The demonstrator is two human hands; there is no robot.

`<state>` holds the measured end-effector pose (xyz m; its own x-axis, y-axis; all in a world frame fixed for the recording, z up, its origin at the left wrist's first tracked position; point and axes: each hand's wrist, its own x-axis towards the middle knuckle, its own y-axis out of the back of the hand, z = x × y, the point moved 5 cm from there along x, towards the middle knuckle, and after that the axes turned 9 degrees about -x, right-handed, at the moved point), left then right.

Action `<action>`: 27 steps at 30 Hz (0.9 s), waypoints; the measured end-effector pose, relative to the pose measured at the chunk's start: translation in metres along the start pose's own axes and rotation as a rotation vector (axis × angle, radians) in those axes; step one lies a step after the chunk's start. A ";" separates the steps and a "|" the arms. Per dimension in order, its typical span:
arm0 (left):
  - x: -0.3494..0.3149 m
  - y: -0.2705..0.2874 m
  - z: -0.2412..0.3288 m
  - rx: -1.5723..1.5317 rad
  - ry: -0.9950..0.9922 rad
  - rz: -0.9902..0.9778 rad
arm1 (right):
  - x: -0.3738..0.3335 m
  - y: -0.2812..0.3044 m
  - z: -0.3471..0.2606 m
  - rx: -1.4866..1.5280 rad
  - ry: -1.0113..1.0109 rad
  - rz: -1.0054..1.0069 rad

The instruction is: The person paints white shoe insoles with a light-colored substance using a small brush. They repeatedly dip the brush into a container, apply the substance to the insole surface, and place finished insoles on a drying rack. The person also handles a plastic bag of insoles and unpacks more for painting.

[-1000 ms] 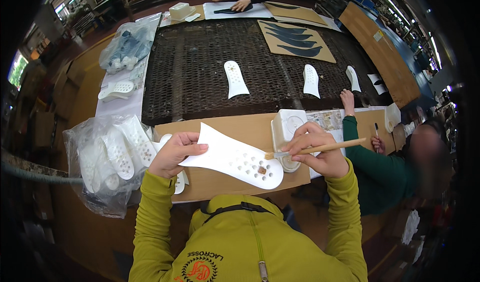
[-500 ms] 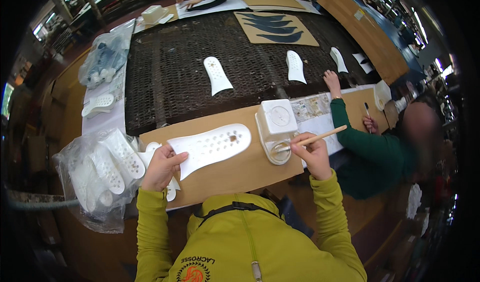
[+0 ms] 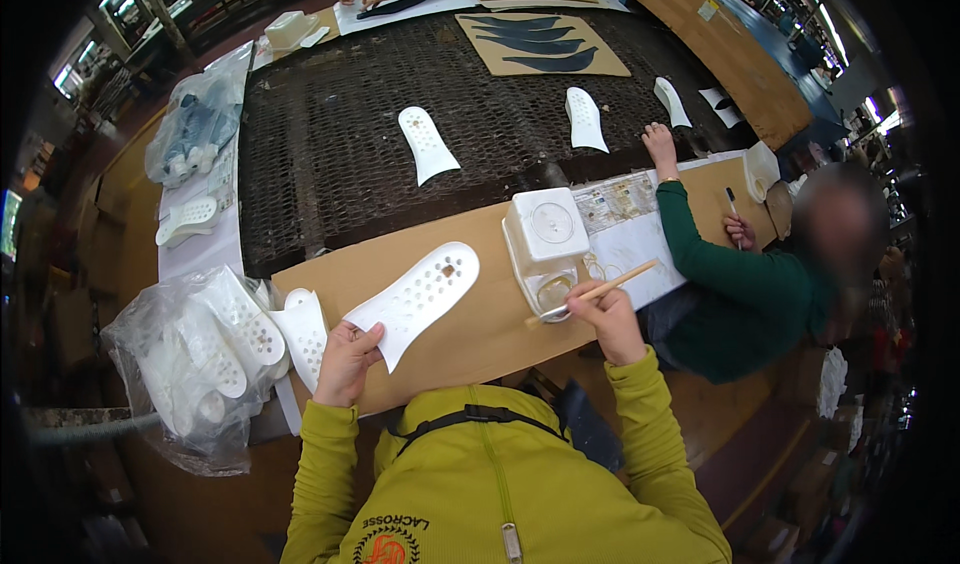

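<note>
The left hand [image 3: 347,361] pinches a white perforated insole [image 3: 412,299] by its near end, above the cardboard [image 3: 500,336]. The right hand [image 3: 610,324] grips a brush [image 3: 622,281], its bristles off the insole, near a white tub [image 3: 548,226]. Work looks partway along: beyond the hands, three insoles [image 3: 427,146] lie on mesh [image 3: 330,154]; left of them, a plastic bag [image 3: 205,454] holds more, seemingly undone.

Smooth, matt insole [image 3: 418,299], bare wooden brush handle [image 3: 630,276], glossy, crinkled plastic bag [image 3: 190,369], matt cardboard sheet [image 3: 485,334]
</note>
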<state>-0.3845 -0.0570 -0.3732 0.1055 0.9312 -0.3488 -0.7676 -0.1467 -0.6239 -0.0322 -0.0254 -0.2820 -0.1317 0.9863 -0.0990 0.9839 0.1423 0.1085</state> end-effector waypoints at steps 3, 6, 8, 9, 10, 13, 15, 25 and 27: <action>-0.006 -0.019 0.013 0.067 -0.010 -0.035 | 0.006 -0.005 -0.046 0.080 0.208 0.078; -0.013 -0.040 0.025 0.080 -0.067 -0.085 | 0.014 -0.016 -0.082 -0.302 0.432 0.087; -0.018 -0.048 0.031 0.147 -0.051 -0.068 | 0.015 -0.026 -0.097 -0.493 0.542 0.078; -0.020 -0.054 0.034 0.146 -0.060 -0.099 | 0.015 -0.029 -0.102 -0.559 0.572 0.067; -0.022 -0.056 0.037 0.169 -0.058 -0.087 | 0.014 -0.032 -0.108 -0.622 0.624 0.057; -0.029 -0.065 0.044 0.175 -0.086 -0.097 | 0.007 -0.036 -0.125 -0.976 0.820 0.118; -0.033 -0.070 0.050 0.154 -0.124 -0.097 | 0.004 -0.039 -0.129 -0.986 0.852 0.161; -0.039 -0.096 0.056 0.125 -0.345 -0.096 | -0.012 -0.053 -0.126 -0.918 0.839 0.322; -0.041 -0.100 0.053 0.150 -0.395 -0.085 | -0.015 -0.057 -0.127 -0.907 0.838 0.331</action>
<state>-0.3455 -0.0623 -0.2591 -0.0559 0.9984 0.0124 -0.8529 -0.0413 -0.5204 -0.1016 -0.0380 -0.1612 -0.2583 0.6889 0.6773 0.5932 -0.4402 0.6740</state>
